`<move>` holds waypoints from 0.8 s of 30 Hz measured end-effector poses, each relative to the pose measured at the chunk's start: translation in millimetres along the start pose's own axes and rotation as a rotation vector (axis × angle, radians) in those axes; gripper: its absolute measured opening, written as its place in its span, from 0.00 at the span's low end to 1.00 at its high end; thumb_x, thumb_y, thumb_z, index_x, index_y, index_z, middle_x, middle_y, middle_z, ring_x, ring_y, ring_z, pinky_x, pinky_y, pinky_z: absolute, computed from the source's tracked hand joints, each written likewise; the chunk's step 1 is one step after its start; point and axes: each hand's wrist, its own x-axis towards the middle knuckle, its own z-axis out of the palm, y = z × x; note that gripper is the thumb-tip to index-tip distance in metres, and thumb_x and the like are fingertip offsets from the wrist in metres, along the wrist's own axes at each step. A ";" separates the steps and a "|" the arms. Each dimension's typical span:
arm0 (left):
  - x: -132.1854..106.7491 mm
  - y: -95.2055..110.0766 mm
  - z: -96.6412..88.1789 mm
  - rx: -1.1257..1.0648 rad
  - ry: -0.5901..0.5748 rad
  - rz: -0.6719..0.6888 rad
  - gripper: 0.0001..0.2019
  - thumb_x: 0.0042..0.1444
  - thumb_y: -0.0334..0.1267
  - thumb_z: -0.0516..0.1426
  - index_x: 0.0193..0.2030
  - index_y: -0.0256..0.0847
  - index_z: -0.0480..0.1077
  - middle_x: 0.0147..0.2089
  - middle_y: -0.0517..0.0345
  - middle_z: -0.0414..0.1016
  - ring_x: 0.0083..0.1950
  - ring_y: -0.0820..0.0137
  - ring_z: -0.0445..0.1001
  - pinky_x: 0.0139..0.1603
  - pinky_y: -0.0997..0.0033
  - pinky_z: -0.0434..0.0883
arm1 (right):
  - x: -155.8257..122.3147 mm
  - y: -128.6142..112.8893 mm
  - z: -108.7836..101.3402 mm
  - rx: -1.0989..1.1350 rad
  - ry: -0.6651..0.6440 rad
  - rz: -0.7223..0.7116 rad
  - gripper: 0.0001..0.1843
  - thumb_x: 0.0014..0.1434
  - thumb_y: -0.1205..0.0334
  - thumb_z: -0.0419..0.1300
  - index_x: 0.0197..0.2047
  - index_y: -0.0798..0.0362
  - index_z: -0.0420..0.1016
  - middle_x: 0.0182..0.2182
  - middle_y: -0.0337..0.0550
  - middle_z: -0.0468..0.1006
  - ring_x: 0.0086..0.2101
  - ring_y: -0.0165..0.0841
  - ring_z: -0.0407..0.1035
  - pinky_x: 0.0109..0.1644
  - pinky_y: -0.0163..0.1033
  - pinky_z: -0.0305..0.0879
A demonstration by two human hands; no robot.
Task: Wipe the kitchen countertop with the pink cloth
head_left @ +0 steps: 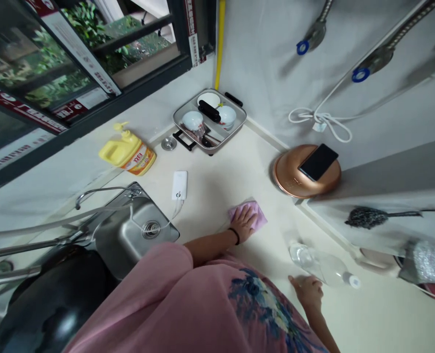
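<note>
My left hand [242, 224], a black band on its wrist, lies flat with its fingers stretched out on a pink cloth [256, 213] spread on the cream counter [217, 181]. My right hand [308, 290] rests on the counter lower right. Its loosely spread fingers touch the side of a clear plastic bottle [324, 267] that lies on its side and has a white cap. A pink garment with a blue flower print covers the bottom of the view.
A steel sink [136, 230] and a black wok [56, 299] are at the left. A yellow soap bottle [129, 154], a white power bank [180, 185], a tray of bowls [210, 120], a copper bowl with a phone on it [305, 171] and a scrubber [368, 216] are also here.
</note>
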 end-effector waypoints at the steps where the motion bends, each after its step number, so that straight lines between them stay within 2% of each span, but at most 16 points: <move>1: -18.2 -7.8 -2.0 0.002 -0.005 -0.026 0.35 0.71 0.50 0.53 0.81 0.42 0.56 0.85 0.46 0.44 0.85 0.48 0.37 0.82 0.35 0.39 | -0.9 0.0 0.6 0.010 0.020 -0.018 0.41 0.68 0.31 0.51 0.58 0.62 0.77 0.57 0.76 0.77 0.58 0.67 0.72 0.53 0.70 0.71; 3: -55.4 -32.4 -12.0 0.019 -0.012 -0.146 0.35 0.71 0.49 0.54 0.82 0.44 0.55 0.85 0.47 0.44 0.85 0.48 0.37 0.82 0.35 0.41 | -2.3 0.9 3.4 0.021 0.068 -0.044 0.39 0.67 0.31 0.52 0.57 0.59 0.78 0.58 0.74 0.77 0.59 0.68 0.71 0.52 0.70 0.71; 6: -111.9 -73.2 -30.7 0.070 0.022 -0.439 0.37 0.70 0.46 0.53 0.83 0.44 0.52 0.85 0.45 0.43 0.86 0.48 0.37 0.82 0.35 0.43 | -2.3 4.8 11.4 0.023 0.138 -0.069 0.42 0.67 0.31 0.53 0.58 0.65 0.77 0.57 0.81 0.76 0.58 0.70 0.71 0.51 0.69 0.71; 9: -159.8 -101.1 -42.4 0.135 0.096 -0.758 0.37 0.71 0.47 0.50 0.83 0.35 0.50 0.84 0.37 0.44 0.85 0.46 0.40 0.81 0.34 0.43 | -0.7 9.2 19.7 0.002 0.143 -0.057 0.48 0.69 0.30 0.51 0.59 0.74 0.74 0.56 0.89 0.74 0.57 0.71 0.72 0.51 0.66 0.71; 12: -183.7 -117.6 -49.9 0.163 0.140 -0.936 0.38 0.72 0.47 0.47 0.82 0.26 0.50 0.83 0.31 0.47 0.85 0.45 0.43 0.82 0.38 0.44 | -0.4 10.3 21.9 -0.013 0.104 -0.028 0.52 0.69 0.29 0.47 0.61 0.78 0.72 0.56 0.93 0.72 0.57 0.72 0.72 0.50 0.66 0.71; 14: -183.6 -128.6 -57.7 0.167 0.164 -0.995 0.39 0.72 0.47 0.46 0.82 0.24 0.48 0.83 0.29 0.48 0.85 0.45 0.42 0.82 0.39 0.45 | -1.9 8.9 19.4 -0.009 0.100 -0.043 0.52 0.70 0.30 0.44 0.61 0.78 0.72 0.56 0.93 0.72 0.58 0.74 0.70 0.50 0.68 0.70; 18: -161.9 -158.9 -83.7 0.200 0.189 -1.052 0.39 0.72 0.46 0.47 0.82 0.25 0.47 0.84 0.31 0.43 0.85 0.46 0.36 0.82 0.38 0.44 | -4.8 4.8 12.8 0.021 0.130 -0.080 0.48 0.72 0.34 0.43 0.63 0.75 0.72 0.55 0.89 0.75 0.59 0.76 0.69 0.50 0.71 0.69; 22: -137.9 -189.2 -108.1 0.229 0.139 -0.986 0.37 0.73 0.47 0.47 0.82 0.26 0.50 0.85 0.35 0.42 0.86 0.49 0.36 0.83 0.43 0.40 | -3.7 4.4 14.0 0.023 0.089 -0.004 0.44 0.71 0.37 0.46 0.65 0.74 0.69 0.58 0.88 0.73 0.58 0.74 0.70 0.51 0.70 0.69; 24: -124.7 -197.1 -115.0 0.219 0.121 -0.911 0.37 0.74 0.47 0.48 0.82 0.26 0.50 0.85 0.37 0.41 0.85 0.49 0.36 0.83 0.44 0.39 | -3.2 5.0 16.2 0.015 0.074 0.005 0.45 0.71 0.38 0.47 0.65 0.78 0.67 0.59 0.91 0.71 0.60 0.73 0.70 0.53 0.68 0.69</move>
